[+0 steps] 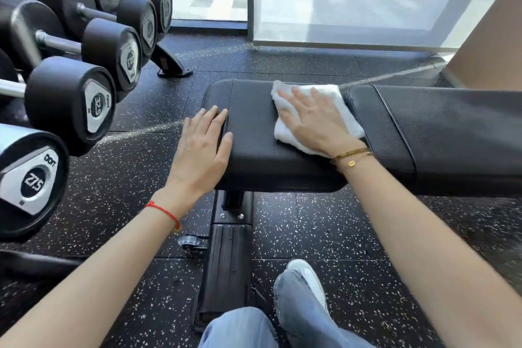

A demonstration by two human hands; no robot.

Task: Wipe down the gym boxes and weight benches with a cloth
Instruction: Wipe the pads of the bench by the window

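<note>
A black padded weight bench (254, 133) runs from the centre to the right edge, with a seat pad on the left and a longer back pad (452, 127) on the right. A folded white cloth (347, 118) lies on the seat pad near the gap between the pads. My right hand (310, 121) presses flat on the cloth with straight fingers. At the seat pad's left end my left hand (203, 144) rests flat, fingers straight, holding nothing.
A rack of black dumbbells (70, 104) stands close on the left. The bench's black base foot (226, 268) reaches toward me on the speckled rubber floor (310, 229). My jeans leg and white shoe (308, 282) are beside it. Glass panels (353, 0) stand behind the bench.
</note>
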